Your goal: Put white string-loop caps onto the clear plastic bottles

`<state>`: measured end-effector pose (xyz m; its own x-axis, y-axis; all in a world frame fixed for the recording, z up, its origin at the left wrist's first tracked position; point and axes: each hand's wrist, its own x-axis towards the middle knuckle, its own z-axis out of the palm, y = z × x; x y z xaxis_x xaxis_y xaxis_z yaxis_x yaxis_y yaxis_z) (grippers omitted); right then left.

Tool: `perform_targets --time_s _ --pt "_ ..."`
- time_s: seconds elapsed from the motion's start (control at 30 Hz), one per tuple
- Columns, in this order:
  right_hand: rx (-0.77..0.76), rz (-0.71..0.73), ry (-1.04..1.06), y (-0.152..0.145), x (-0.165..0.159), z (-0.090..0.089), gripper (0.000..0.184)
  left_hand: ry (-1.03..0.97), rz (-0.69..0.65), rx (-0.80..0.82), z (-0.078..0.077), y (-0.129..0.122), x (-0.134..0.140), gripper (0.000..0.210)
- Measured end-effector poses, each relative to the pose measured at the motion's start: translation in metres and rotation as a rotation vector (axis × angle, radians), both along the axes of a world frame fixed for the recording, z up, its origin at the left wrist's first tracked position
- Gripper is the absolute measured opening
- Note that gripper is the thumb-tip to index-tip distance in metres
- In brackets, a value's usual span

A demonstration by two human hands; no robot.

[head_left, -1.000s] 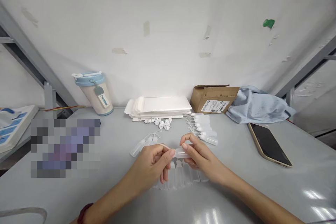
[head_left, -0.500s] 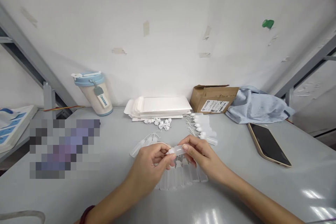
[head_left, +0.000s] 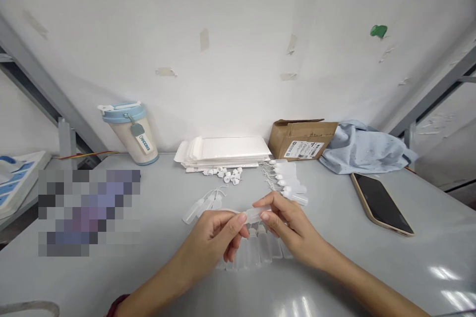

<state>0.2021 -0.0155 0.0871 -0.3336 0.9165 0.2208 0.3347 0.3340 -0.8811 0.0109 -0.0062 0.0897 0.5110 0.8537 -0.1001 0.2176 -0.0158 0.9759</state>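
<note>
Between my two hands lies a small translucent plastic bottle (head_left: 254, 215), held nearly level above the table. My left hand (head_left: 223, 235) is closed at its left end, thumb over the neck, so the tip is hidden. My right hand (head_left: 288, 223) pinches the other end between thumb and fingers. Just below stands a row of similar clear bottles (head_left: 253, 252), partly covered by my hands. More bottles with thin curved tips (head_left: 201, 205) lie beyond my left hand. Another group of bottles with white caps (head_left: 288, 178) is beyond my right hand.
Loose white caps (head_left: 232, 176) lie before a stack of white padded envelopes (head_left: 232, 149). A cardboard box (head_left: 303, 139), a light blue cloth (head_left: 362, 148) and a phone (head_left: 381, 203) are on the right. A blue-lidded tumbler (head_left: 132, 133) stands back left. A blurred purple item (head_left: 91, 213) lies left.
The left thumb has shifted further over the bottle's neck, and the white end seen earlier is now covered. The bottle stays in both hands; the view has shifted slightly.
</note>
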Motion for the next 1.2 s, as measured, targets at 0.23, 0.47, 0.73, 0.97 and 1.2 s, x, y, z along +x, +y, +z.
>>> perform_targets --time_s 0.23,0.47,0.73,0.97,1.2 --pt "-0.300 -0.002 0.212 0.003 -0.004 -0.002 0.034 0.228 -0.038 1.025 -0.012 -0.004 -0.003 0.023" --pt "0.115 -0.070 -0.091 -0.003 0.002 0.004 0.028 0.228 -0.031 1.031 -0.011 -0.010 -0.002 0.011" --pt "0.219 0.045 -0.247 0.000 0.002 0.003 0.021 0.260 -0.020 0.480 0.001 -0.003 -0.001 0.039" --pt "-0.126 0.060 -0.129 0.007 -0.001 0.004 0.039 0.324 -0.010 0.545 -0.002 -0.001 0.000 0.039" --pt "0.150 -0.315 -0.327 0.034 0.027 -0.001 0.035 0.379 0.117 0.493 -0.009 0.020 -0.007 0.024"
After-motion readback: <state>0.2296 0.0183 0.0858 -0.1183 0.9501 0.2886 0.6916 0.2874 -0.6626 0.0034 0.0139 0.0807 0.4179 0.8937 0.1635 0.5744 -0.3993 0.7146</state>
